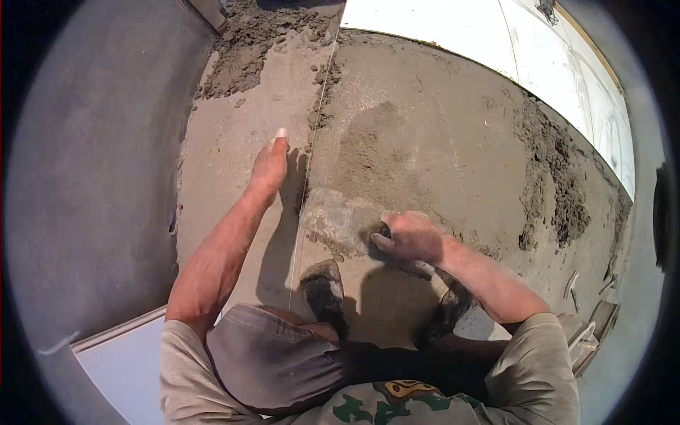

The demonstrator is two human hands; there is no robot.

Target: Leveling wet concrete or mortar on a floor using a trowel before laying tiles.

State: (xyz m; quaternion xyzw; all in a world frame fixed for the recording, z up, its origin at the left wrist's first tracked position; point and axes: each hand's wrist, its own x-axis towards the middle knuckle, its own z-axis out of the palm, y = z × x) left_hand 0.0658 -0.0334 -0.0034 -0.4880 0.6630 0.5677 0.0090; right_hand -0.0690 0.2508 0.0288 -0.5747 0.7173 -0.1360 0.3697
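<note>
My right hand (414, 237) is wrapped round the dark handle of a flat trowel. The mortar-smeared trowel blade (340, 216) reaches left from the hand, low over the wet grey mortar (425, 142) in front of my boots. Stretched forward over the bare strip of floor (219, 156), my left hand (270, 168) has one finger extended, its tip white. Nothing shows in that hand; its other fingers are partly hidden. A thin string line (303, 205) runs along the mortar's left edge, just right of the left hand.
Large white panels (496, 42) lie at the far right. Loose mortar clumps sit at the far left (244, 53) and along the right (559, 184). A grey wall (106, 163) bounds the left side. A white board (134, 361) stands lower left, and hand tools (572, 289) lie lower right.
</note>
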